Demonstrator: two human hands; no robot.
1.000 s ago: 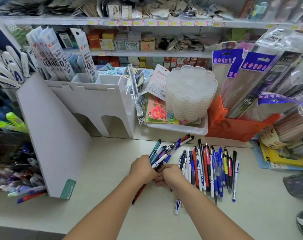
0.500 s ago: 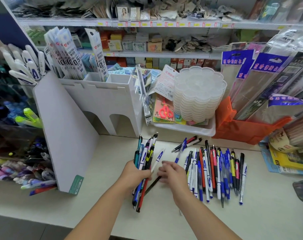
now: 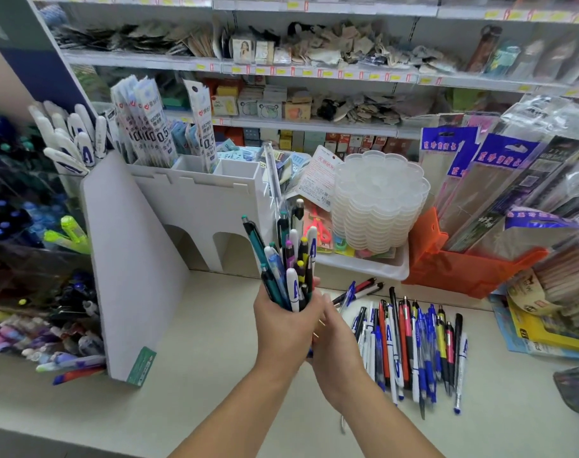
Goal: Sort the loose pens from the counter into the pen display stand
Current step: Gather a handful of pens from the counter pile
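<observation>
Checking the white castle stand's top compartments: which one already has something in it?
The middle compartment: one tall refill packet stands in it; the right compartment looks empty.

Pale beige counter [image 3: 215, 385], running the width of the view; white pen display stand [image 3: 139, 259] planted at the left, green sticker at its front foot; white castle-shaped organiser [image 3: 202, 206] just behind it. Loose pens [image 3: 410, 352] laid side by side at the right, two more [image 3: 357, 292] angled above them. Farther back: white tray [image 3: 364, 264], orange bin [image 3: 460, 266]; yellow packet [image 3: 546, 332] at the right edge.
</observation>
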